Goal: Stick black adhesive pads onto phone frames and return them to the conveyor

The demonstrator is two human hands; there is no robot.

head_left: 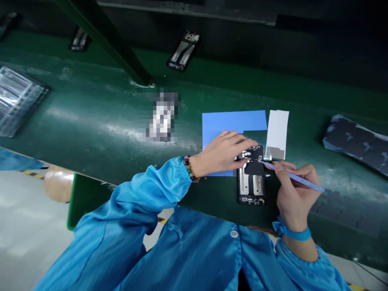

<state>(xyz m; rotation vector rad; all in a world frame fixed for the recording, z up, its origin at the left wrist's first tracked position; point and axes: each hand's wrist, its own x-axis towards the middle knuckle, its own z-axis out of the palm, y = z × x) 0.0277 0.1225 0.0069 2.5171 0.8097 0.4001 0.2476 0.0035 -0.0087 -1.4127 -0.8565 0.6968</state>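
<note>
An opened phone point(251, 188) lies on the bench, its long side pointing toward me and its inner parts showing. My left hand point(222, 152) reaches across from the left and grips the phone's upper end between thumb and fingers. Held in my right hand point(298, 198) like a pen are light purple tweezers point(303, 180), their tips at the phone's upper part. A dark sheet point(254, 169) covers part of the phone there. Partly beneath my left hand is a blue sheet point(233, 121). Beyond the phone, to the right, stands a white strip point(278, 131) with a grey lower end.
Another phone body point(163, 117), pixelated, lies left of the blue sheet. Farther back rests an opened phone point(183, 50) near a green post point(112, 44). Clear plastic trays point(18, 99) are stacked far left; dark sheets point(357, 141) are piled at right.
</note>
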